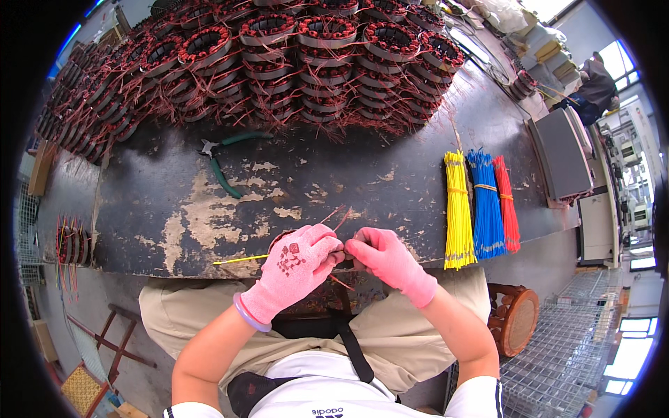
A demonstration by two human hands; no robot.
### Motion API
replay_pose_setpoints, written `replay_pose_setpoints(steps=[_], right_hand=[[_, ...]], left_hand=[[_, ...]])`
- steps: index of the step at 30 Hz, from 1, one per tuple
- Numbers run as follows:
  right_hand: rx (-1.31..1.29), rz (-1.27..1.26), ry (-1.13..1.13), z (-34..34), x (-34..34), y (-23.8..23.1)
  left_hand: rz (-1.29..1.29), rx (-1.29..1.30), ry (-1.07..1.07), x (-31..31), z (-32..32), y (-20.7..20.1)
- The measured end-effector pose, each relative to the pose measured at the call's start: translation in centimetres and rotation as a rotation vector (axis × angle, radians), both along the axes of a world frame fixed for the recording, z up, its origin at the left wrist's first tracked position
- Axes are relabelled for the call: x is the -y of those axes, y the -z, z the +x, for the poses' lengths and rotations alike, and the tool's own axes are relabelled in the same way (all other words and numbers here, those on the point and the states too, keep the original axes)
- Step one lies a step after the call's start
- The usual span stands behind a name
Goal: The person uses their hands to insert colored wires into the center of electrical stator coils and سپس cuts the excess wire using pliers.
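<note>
My left hand, in a pink glove, is closed at the table's front edge. Thin reddish copper wires stick out above and below its fingers. From its left side runs a straight yellow wire; its other end is hidden under the glove. My right hand, also gloved in pink, is pinched closed, its fingertips against those of the left. What lies between the fingertips is too small to make out. Green-handled cutting pliers lie spread on the table beyond my left hand.
Stacked wound motor stators fill the table's far side. Bundles of yellow wires, blue wires and red wires lie at right. Another stator stack sits at far left. A wooden stool stands lower right; a person is beyond.
</note>
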State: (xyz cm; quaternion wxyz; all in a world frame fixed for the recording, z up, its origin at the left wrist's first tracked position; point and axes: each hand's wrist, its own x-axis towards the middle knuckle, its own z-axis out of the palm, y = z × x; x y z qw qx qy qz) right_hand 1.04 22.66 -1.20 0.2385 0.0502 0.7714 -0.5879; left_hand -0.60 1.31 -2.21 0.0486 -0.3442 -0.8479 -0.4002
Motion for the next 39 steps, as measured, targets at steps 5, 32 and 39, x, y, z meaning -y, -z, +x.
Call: replay_pose_setpoints(steps=[5, 32, 39], right_hand=[[-1.140, 0.723, -0.097, 1.8, 0.5, -1.2], [-0.551, 0.646, -0.109, 2.2, -4.7, -2.9], [-1.095, 0.856, -0.218, 2.6, 0.6, -0.4]], left_hand=[[0.024, 0.032, -0.011, -0.2, 0.1, 0.1], [0.000, 0.024, 0.015, 0.9, -0.1, -0.2], [-0.050, -0.007, 0.018, 1.0, -0.2, -0.4]])
